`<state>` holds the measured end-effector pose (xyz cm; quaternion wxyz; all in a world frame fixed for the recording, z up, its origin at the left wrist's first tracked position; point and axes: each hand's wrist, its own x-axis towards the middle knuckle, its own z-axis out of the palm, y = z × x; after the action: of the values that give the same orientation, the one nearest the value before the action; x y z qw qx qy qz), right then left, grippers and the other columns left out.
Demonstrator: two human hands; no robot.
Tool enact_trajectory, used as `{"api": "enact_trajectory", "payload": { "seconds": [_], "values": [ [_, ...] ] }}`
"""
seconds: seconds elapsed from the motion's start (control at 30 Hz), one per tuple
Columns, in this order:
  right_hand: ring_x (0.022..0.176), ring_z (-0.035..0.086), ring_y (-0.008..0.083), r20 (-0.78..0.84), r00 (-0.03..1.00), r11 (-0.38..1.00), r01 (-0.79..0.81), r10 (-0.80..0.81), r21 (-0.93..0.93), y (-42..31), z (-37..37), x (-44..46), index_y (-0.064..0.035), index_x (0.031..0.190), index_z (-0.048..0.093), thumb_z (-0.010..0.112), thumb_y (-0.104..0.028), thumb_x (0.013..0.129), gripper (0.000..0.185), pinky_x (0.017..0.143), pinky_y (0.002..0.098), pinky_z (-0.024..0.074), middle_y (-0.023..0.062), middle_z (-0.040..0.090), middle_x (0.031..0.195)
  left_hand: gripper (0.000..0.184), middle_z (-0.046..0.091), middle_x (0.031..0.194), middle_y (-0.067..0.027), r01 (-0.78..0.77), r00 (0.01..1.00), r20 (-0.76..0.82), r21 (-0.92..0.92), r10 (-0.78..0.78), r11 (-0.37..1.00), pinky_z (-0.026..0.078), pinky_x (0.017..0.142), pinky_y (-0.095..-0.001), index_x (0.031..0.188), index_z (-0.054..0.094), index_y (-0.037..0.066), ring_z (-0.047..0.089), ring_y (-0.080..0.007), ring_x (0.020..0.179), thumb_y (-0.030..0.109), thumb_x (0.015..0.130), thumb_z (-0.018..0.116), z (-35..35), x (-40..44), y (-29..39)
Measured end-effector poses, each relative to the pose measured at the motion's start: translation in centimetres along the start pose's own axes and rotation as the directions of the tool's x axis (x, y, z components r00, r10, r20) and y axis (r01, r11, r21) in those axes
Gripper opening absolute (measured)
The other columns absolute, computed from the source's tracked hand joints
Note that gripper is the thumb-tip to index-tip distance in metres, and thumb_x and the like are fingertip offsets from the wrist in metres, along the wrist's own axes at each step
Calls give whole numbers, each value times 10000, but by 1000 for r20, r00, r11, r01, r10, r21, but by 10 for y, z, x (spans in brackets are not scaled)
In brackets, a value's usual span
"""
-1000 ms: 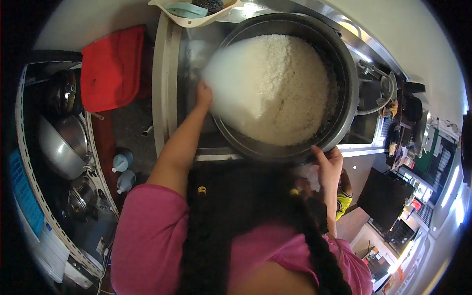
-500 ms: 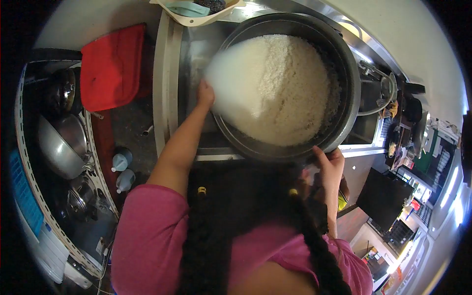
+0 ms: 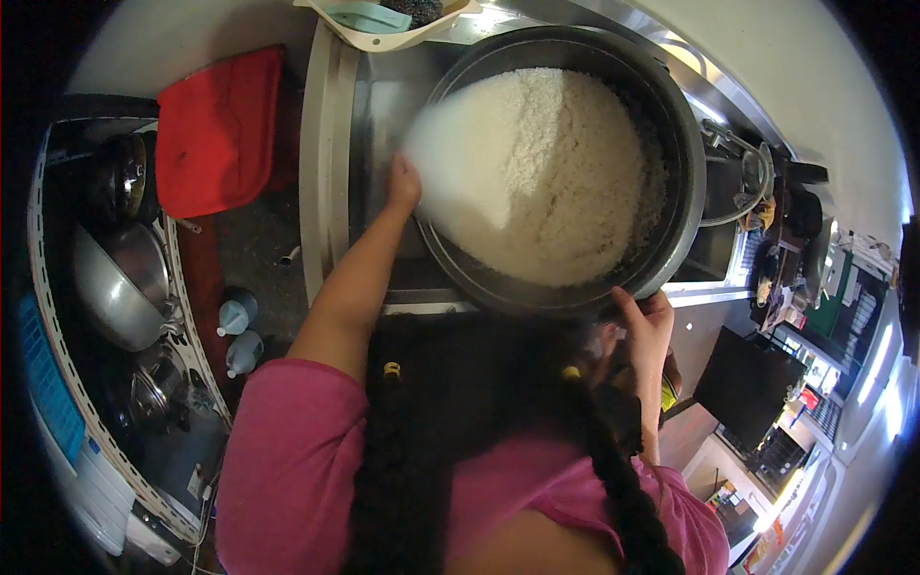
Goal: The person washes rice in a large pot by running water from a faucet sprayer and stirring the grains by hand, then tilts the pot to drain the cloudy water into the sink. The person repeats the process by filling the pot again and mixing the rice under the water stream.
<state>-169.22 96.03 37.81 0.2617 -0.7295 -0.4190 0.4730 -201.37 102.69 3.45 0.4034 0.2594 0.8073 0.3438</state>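
Observation:
A large dark metal pot (image 3: 685,225) leans over the sink (image 3: 379,101), with its left side lower. Inside lies a broad bed of wet white rice (image 3: 565,182). Cloudy white water (image 3: 450,158) gathers at the left and runs over the rim there, blurred by motion. My left hand (image 3: 404,182) is closed at this left edge, beside the water; its fingertips are partly hidden. At the near right, my right hand (image 3: 647,311) grips the pot's rim, thumb on the upper side and the other fingers mostly out of sight beneath.
A cream basin (image 3: 383,40) with a scrubber stands at the sink's far left corner. Left of the sink is a red bin lid (image 3: 218,134); a rack with metal bowls (image 3: 125,287) stands farther left. A strainer (image 3: 757,182) lies right of the pot.
Both hands keep their places on the pot. The cloudy water at the left has drawn back slightly, and a little more rice shows.

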Motion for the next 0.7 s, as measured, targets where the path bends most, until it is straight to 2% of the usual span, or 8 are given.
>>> {"api": "enact_trajectory", "payload": {
  "seconds": [0.3, 0.4, 0.47, 0.53, 0.6, 0.7],
  "values": [
    [930, 606, 166, 5, 1000, 1000, 17, -17, -20, -3, 1, -2, 53, 1090, 613, 699, -36, 853, 268, 868, 296, 459, 89, 677, 1014, 466, 517, 1363, -262, -80, 997, 1, -29, 80, 996, 378, 1080, -432, 1360, 475, -15, 480, -408, 1284, 300, 1031, 380, 0, 3, -4],
    [924, 613, 175, 1, 999, 999, 35, -35, -1, 4, -2, -1, 57, 1091, 614, 708, -48, 848, 281, 865, 304, 463, 92, 680, 1008, 463, 523, 1355, -265, -89, 995, -40, -56, 87, 994, 382, 1075, -428, 1346, 491, -16, 488, -410, 1274, 305, 1031, 381, 5, 3, -5],
    [923, 614, 180, 1, 999, 997, 45, -45, -67, 5, -3, -1, 61, 1090, 612, 712, -53, 841, 291, 861, 305, 462, 98, 680, 1009, 463, 523, 1355, -266, -74, 997, -16, -69, 73, 995, 379, 1078, -424, 1345, 492, -14, 487, -408, 1275, 304, 1030, 378, 5, 4, -5],
    [921, 612, 178, 1, 999, 998, 36, -36, -51, -2, 0, -4, 61, 1086, 611, 712, -54, 839, 290, 857, 305, 462, 99, 679, 1004, 463, 523, 1356, -266, -59, 998, 5, -82, 59, 995, 376, 1081, -421, 1345, 493, -13, 486, -407, 1276, 302, 1029, 374, 4, 3, -3],
    [920, 610, 177, 2, 1000, 999, 26, -26, -36, -6, 3, -5, 62, 1081, 611, 712, -56, 838, 289, 854, 304, 462, 99, 678, 1000, 440, 563, 1300, -267, -129, 988, -87, -35, 125, 991, 405, 1044, -432, 1290, 530, -24, 525, -409, 1229, 288, 1023, 370, 5, 2, -3],
    [907, 605, 170, -3, 999, 999, 36, -36, -28, -5, 3, -6, 58, 1064, 614, 706, -53, 839, 267, 846, 302, 461, 97, 676, 987, 413, 604, 1220, -273, -111, 992, -61, -17, 110, 994, 434, 991, -453, 1215, 559, -40, 566, -422, 1159, 270, 1016, 374, -5, -9, 14]
  ]
}}
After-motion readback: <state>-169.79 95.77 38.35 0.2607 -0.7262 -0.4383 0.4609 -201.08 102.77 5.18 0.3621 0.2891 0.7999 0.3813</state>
